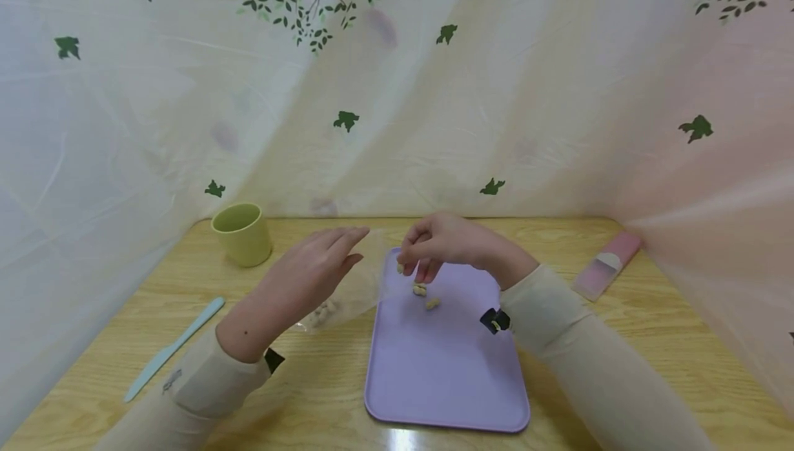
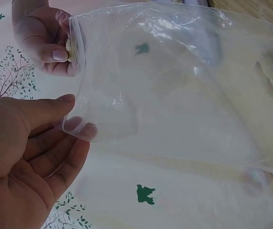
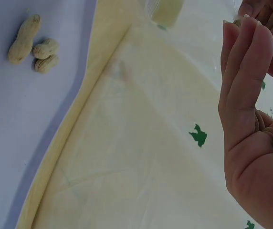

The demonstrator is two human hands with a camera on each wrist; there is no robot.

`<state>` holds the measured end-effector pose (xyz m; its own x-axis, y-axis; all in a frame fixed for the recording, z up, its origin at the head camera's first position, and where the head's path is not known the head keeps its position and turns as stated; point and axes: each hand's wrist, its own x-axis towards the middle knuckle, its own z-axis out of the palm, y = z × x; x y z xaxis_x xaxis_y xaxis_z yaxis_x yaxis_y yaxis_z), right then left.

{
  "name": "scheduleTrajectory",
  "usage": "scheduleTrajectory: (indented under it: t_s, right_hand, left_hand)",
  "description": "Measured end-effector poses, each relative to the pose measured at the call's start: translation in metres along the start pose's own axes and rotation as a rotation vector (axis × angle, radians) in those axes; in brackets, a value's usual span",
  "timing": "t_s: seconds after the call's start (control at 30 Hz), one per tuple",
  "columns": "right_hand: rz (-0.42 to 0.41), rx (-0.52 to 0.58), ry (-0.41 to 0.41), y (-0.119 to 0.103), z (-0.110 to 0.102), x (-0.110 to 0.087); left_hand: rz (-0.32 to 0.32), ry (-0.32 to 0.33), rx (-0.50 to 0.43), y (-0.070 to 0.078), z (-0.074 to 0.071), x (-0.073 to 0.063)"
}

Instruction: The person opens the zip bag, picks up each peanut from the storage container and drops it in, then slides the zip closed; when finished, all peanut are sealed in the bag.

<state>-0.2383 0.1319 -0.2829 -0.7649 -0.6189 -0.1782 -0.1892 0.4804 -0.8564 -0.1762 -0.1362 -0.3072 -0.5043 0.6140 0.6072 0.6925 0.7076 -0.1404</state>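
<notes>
My left hand (image 1: 304, 275) pinches the top edge of a clear zip bag (image 2: 165, 100) between thumb and fingers. Several peanuts (image 1: 319, 314) lie low in the bag, which rests beside the tray. My right hand (image 1: 443, 244) holds a peanut (image 1: 400, 267) between thumb and fingertips, close to the bag's zip edge and over the upper left corner of the purple tray (image 1: 446, 375). In the right wrist view, a long peanut (image 3: 25, 39) and two shorter ones (image 3: 46, 48) lie on the tray below that hand.
A green cup (image 1: 244, 236) stands at the back left of the wooden table (image 1: 310, 396). A pale blue knife (image 1: 174, 349) lies at the left. To the right of the tray is a flat pink packet (image 1: 608, 266). Patterned cloth (image 1: 403, 92) hangs behind and at both sides.
</notes>
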Motion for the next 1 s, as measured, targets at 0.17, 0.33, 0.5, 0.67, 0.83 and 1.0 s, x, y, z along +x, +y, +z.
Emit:
scheduleTrajectory:
  t_s: [0.17,0.33,0.5,0.67,0.83,1.0]
  right_hand:
    - [0.003,0.016,-0.024,-0.002,0.006,0.003]
    - [0.013,0.007,-0.028,-0.003,0.010,0.006]
    - [0.015,0.003,-0.025,-0.004,0.012,0.007]
    - [0.012,0.000,-0.013,-0.003,0.010,0.006]
    - [0.010,-0.018,0.005,-0.003,0.006,0.004]
    - [0.017,-0.033,0.044,-0.001,0.000,0.003]
  left_hand:
    - [0.006,0.002,0.000,0.000,0.000,0.000]
    - [0.006,0.002,0.004,0.000,-0.001,0.000]
    - [0.006,0.003,0.007,0.001,-0.002,-0.001]
    - [0.008,0.003,0.006,0.001,-0.002,0.000]
    - [0.008,0.000,-0.002,0.001,-0.002,0.000]
    - [0.007,0.000,-0.003,0.000,-0.001,0.000]
